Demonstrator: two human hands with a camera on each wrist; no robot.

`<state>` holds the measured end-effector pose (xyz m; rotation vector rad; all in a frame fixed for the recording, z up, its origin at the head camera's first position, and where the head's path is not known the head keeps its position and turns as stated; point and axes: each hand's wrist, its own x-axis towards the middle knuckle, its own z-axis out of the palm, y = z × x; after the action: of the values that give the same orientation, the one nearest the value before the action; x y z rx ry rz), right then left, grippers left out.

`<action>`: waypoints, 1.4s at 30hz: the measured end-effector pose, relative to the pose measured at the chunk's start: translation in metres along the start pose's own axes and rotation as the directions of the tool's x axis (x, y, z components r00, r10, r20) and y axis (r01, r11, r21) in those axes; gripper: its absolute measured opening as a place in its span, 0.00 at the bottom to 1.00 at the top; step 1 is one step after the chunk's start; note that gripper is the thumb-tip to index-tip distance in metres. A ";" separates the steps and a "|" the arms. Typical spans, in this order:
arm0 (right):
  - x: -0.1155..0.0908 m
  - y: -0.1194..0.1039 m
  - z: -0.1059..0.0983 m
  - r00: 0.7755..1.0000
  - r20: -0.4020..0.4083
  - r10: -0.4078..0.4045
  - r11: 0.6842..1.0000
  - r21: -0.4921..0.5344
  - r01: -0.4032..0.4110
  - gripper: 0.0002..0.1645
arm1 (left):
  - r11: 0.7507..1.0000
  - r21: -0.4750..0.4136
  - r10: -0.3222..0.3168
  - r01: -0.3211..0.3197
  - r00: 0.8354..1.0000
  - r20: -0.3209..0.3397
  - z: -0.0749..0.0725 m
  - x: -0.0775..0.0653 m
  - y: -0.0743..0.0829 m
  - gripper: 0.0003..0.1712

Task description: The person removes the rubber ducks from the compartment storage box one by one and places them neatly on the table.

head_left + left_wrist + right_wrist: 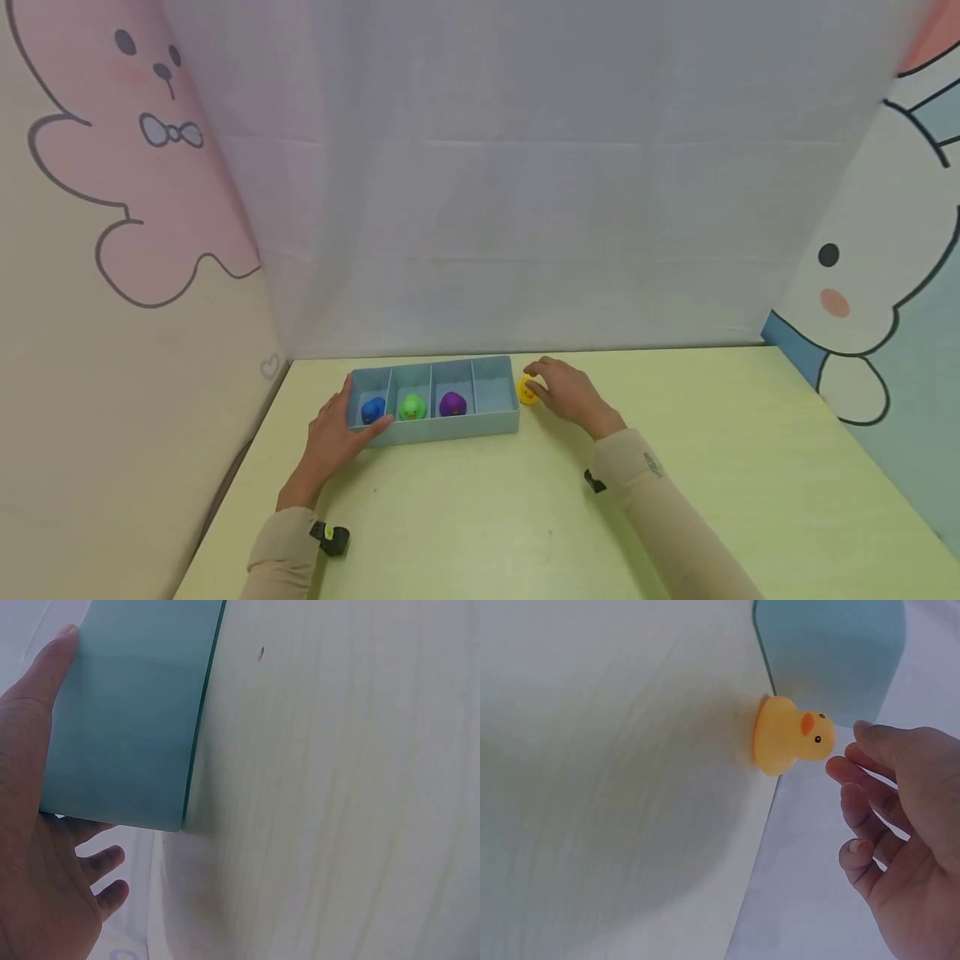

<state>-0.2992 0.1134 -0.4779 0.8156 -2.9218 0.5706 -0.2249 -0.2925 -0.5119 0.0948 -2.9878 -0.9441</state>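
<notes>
A pale blue tray (pixel 450 428) with several compartments in a row stands on the table. From the left, its compartments hold a blue rubber duck (pixel 372 409), a green rubber duck (pixel 412 407) and a purple rubber duck (pixel 452 404); the rightmost has none. My left hand (pixel 333 437) rests against the tray's left end, thumb extended along the front wall and fingers spread at the end wall. Just right of the tray, a yellow rubber duck (pixel 784 737) sits upright on the table. My right hand (pixel 907 802) hovers at its head, fingers loosely bent, a small gap between.
The pale wooden table (pixel 480 525) ends at a white curtain (pixel 480 208) close behind the tray. Side walls with cartoon animals (pixel 847 275) flank it. A small black device (pixel 330 537) is strapped at the left wrist, another (pixel 594 481) at the right.
</notes>
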 end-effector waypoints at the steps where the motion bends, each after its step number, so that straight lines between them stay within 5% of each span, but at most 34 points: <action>1: 0.000 -0.001 -0.001 1.000 -0.006 -0.001 1.000 0.001 0.001 0.19 | 1.000 0.000 0.001 -0.001 1.000 0.000 0.000 0.000 0.000 0.67; 14: 0.007 -0.018 -0.014 0.991 -0.101 -0.083 0.997 -0.006 0.083 0.17 | 1.000 -0.005 0.001 -0.001 1.000 -0.003 0.001 0.001 -0.001 0.67; 24: 0.019 -0.041 -0.017 0.984 -0.086 -0.153 0.988 -0.010 0.153 0.17 | 1.000 -0.006 -0.012 0.012 1.000 0.002 0.001 0.000 -0.001 0.67; 42: 0.043 -0.081 0.006 0.974 0.089 -0.209 0.978 0.044 0.206 0.17 | 0.999 -0.003 -0.053 0.053 0.998 -0.021 0.002 0.000 0.000 0.69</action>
<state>-0.2946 0.0263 -0.4501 1.1648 -2.8633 0.5811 -0.2253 -0.2913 -0.5138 0.1835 -2.9784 -0.9454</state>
